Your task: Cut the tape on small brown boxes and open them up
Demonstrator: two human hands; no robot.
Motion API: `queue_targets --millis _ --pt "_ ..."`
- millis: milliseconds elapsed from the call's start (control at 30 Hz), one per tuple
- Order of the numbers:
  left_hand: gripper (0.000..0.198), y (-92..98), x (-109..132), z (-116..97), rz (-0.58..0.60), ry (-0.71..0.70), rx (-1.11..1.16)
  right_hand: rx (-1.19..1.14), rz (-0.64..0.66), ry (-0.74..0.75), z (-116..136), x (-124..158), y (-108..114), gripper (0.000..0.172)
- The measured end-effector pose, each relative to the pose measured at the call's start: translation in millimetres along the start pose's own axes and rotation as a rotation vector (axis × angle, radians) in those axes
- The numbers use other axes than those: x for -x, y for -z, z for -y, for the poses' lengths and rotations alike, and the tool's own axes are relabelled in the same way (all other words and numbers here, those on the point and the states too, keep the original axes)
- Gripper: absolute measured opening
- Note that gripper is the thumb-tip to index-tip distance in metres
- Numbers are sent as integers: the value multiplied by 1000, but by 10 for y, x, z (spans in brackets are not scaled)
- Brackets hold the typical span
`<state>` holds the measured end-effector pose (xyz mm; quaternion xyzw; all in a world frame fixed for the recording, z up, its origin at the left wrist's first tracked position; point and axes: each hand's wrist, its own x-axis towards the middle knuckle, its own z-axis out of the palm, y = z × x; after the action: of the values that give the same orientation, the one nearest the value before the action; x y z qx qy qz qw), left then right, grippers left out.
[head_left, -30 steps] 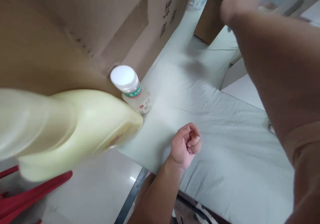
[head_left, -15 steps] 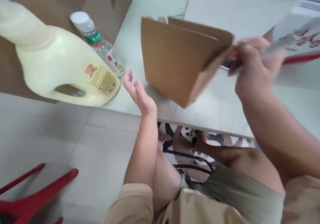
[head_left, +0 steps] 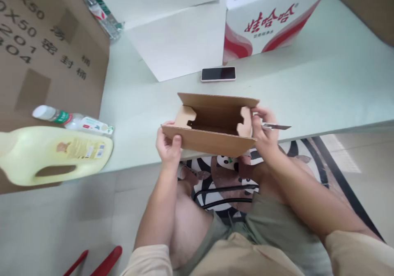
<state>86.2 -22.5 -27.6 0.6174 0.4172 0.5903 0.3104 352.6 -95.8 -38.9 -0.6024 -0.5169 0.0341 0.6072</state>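
You hold the small cardboard box (head_left: 212, 138) over the near edge of the table (head_left: 323, 87), lid flap up at 12 o'clock. Inside it you see only bare cardboard and two folded side tabs. Your left hand (head_left: 168, 144) is closed on the box's 9 o'clock end, thumb pressed on the front wall. Your right hand (head_left: 264, 134) pinches the 3 o'clock end at the tab, fingers curled, and a thin blade (head_left: 278, 126) sticks out from it toward 3 o'clock. A phone (head_left: 218, 74) lies at 12 o'clock from the box, just before a red-printed carton (head_left: 271, 21). At 9 o'clock a yellow jug (head_left: 55, 155) lies on its side, touching a water bottle (head_left: 74, 120).
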Motion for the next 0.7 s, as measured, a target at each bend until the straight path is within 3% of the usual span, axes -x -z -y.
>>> queue_targets --millis 267,367,567,700 --pt "68 -219 -79 43 -225 25 -86 -353 125 -251 -104 -48 -124 27" --pt "67 -263 -71 33 -274 20 -83 -413 153 -325 -92 -39 -146 37" --pt "64 -370 61 -39 -397 89 -53 -463 181 -342 10 -24 -124 25" --pt "59 -425 121 -117 -381 110 -52 -500 215 -326 -40 29 -85 32"
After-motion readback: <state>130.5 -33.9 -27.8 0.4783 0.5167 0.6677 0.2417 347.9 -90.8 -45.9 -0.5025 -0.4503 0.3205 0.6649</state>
